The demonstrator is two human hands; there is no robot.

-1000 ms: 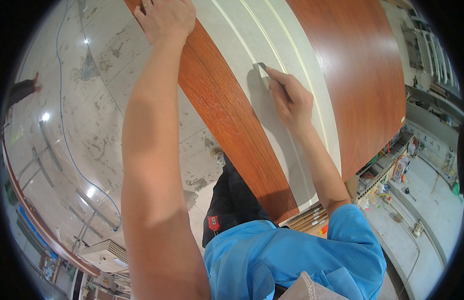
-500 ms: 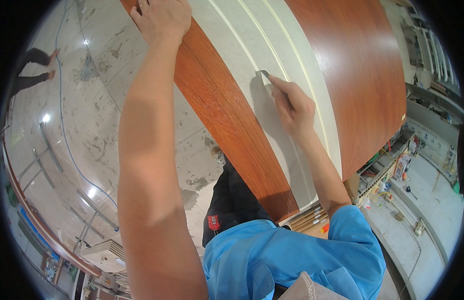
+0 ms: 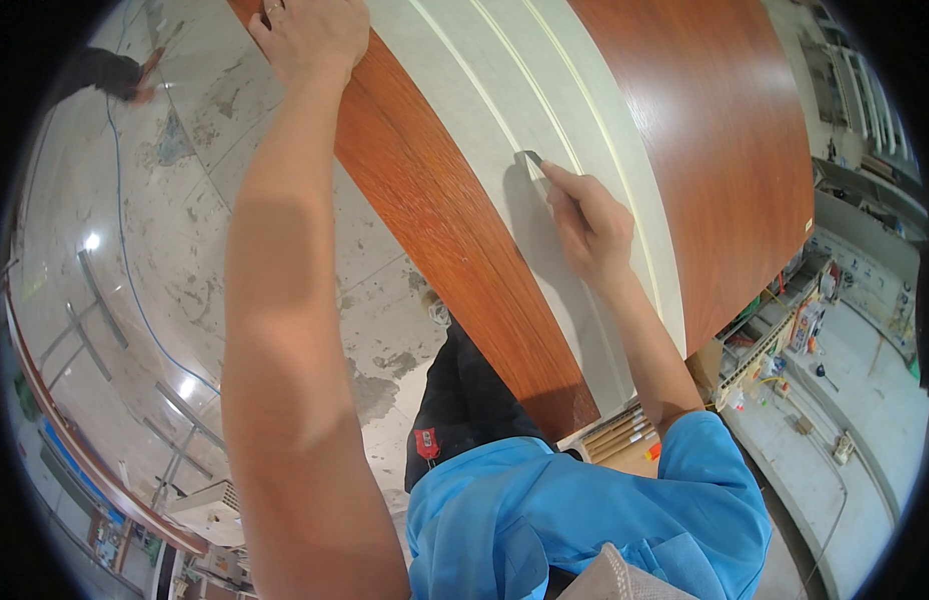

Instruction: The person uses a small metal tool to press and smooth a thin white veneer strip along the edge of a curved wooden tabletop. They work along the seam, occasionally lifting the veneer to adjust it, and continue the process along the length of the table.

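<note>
My right hand (image 3: 596,222) is closed around a small scraper (image 3: 533,160) whose dark tip touches the pale grey face of a panel (image 3: 494,110). That face carries several long, thin cream strips (image 3: 559,125), and the tip sits on or beside the leftmost one. At the upper left my left hand (image 3: 314,40), with a ring on one finger, rests with fingers apart on a reddish-brown wood-grain strip (image 3: 434,180) along the panel's left side. The frame's top cuts off some of its fingers. The scraper's handle is mostly hidden in my right hand.
A glossy reddish-brown board (image 3: 714,130) lies to the right. Beyond it are a grey bench (image 3: 834,400) and a rack (image 3: 774,320) with small tools. Wooden rods (image 3: 624,435) lie below the panel. Left, a blue hose (image 3: 124,240) crosses the stained floor; another person's dark-clothed limb (image 3: 104,75) shows.
The scraper and my right hand have shifted slightly down toward me. My left hand moved a little left. The other person at the far left has moved, with less of them showing.
</note>
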